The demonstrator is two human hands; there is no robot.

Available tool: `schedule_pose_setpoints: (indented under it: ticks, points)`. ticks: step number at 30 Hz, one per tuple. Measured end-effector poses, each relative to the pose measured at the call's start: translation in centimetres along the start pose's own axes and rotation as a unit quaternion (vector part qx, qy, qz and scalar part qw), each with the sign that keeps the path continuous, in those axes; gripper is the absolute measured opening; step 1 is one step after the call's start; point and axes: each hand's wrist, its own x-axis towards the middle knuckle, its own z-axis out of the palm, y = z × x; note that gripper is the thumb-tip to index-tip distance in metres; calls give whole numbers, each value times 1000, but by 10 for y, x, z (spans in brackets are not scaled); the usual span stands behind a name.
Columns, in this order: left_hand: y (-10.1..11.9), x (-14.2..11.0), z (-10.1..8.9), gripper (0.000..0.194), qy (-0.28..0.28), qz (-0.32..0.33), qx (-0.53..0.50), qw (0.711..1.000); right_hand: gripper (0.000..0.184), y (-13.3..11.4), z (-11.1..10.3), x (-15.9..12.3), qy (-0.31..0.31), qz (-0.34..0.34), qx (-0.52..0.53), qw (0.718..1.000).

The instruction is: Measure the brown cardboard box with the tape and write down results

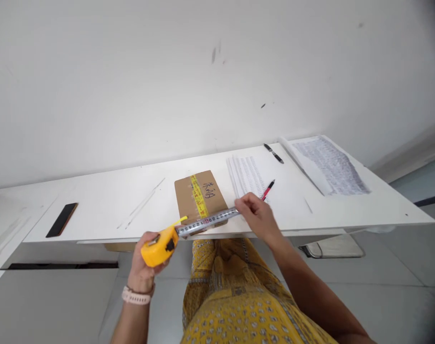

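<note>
My left hand (144,260) is closed around the yellow case of a tape measure (160,246), just off the front edge of the desk. Its silver blade (206,221) is drawn out to the right, and my right hand (256,215) pinches the far end. Beneath and behind the blade lies a brown cardboard box (183,196) with yellow printed tape and black handwriting on top. The blade crosses the box's near side; whether it touches the box I cannot tell. A red and black pen (268,189) shows just beyond my right hand, on printed sheets (251,174).
On the white desk (106,200) lies a dark phone-like slab (61,220) at the left. A black pen (273,153) rests at the back, left of an open notebook (330,165) with dense handwriting. A white wall (149,86) rises behind.
</note>
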Motion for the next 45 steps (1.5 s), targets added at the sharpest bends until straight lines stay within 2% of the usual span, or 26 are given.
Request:
schedule_pose_setpoints:
  ticks: [4, 8, 10, 14, 19, 23, 25, 28, 31, 33, 34, 37, 39, 41, 45]
  points:
    - [37, -4, -13, 44, -32, -60, 22, 997, 40, 4, 30, 10, -16, 12, -21, 1000]
    - [49, 2, -17, 44, -41, -89, 52, 994, 31, 1, 37, 15, -9, 9, -17, 1000]
    - [47, 4, -19, 43, -34, -83, 60, 994, 24, -1, 38, 16, -20, 4, -15, 1000]
    - [36, 6, -24, 43, -38, -51, 51, 997, 25, 0, 40, 15, -42, 14, -6, 999]
    - [23, 8, -33, 45, -64, -43, 28, 997, 33, 12, 47, 14, -29, 22, 47, 998]
    - [23, 12, -39, 45, -73, -56, 18, 996, 34, 19, 48, 13, -4, 33, 62, 998]
    - [24, 13, -39, 43, -57, -54, 21, 997, 37, 18, 47, 12, 15, 40, 54, 998]
    - [22, 7, -31, 40, -4, -46, 31, 998, 39, 9, 41, 8, 25, 39, 43, 998]
    - [4, -10, -14, 35, 34, 29, 53, 998, 37, -9, 27, 0, 15, 25, 59, 998]
    - [-17, -21, -2, 38, 32, 83, 77, 993, 35, -26, 14, -8, 4, 7, 70, 998]
    - [-29, -25, 2, 40, 16, 88, 91, 992, 33, -33, 8, -12, -2, -4, 72, 997]
    - [-67, -26, 7, 44, -34, 51, 122, 991, 31, -51, -8, -20, -27, -26, 65, 997]
    - [-87, -19, 4, 45, -15, 33, 116, 993, 31, -55, -14, -19, -50, -27, 57, 997]
    - [-99, -8, 3, 44, 28, 33, 118, 992, 32, -55, -15, -15, -74, -26, 43, 996]
    - [-106, 12, 11, 36, 69, 51, 227, 970, 33, -52, -11, -6, -114, -37, 8, 993]
